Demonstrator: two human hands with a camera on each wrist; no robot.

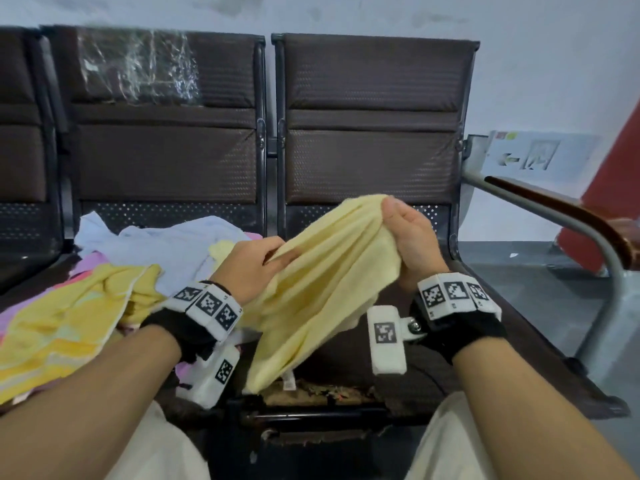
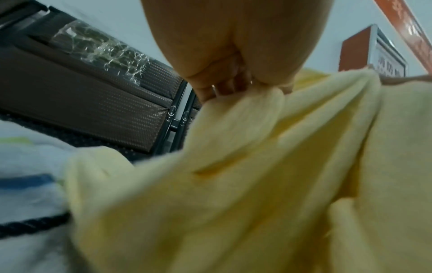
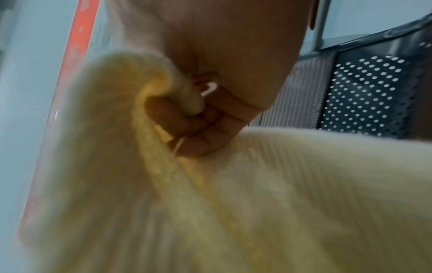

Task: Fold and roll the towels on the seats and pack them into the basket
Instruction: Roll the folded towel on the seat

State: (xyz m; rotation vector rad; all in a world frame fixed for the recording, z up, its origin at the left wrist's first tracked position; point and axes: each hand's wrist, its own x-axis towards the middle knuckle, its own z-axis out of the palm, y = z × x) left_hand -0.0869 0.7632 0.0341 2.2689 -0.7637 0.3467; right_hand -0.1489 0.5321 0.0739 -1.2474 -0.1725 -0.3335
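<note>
A pale yellow towel (image 1: 322, 271) hangs bunched between both hands above the right seat (image 1: 491, 344). My left hand (image 1: 252, 268) pinches its edge at the lower left, fingers curled into the cloth (image 2: 233, 129). My right hand (image 1: 405, 230) grips a gathered top corner higher up, fingers wrapped round a fold (image 3: 163, 166). The towel's lower end droops to the seat's front edge. On the left seat lies a heap of towels: a bright yellow one (image 1: 69, 327), a white one (image 1: 166, 247) and a pink one (image 1: 86, 268). No basket is in view.
Brown padded seat backs (image 1: 374, 116) stand behind, one with clear plastic wrap (image 1: 138, 71). A metal armrest with a wooden top (image 1: 561, 216) bounds the right seat. The seat's front edge (image 1: 322, 393) is torn. My knees in light trousers (image 1: 450, 445) are close below.
</note>
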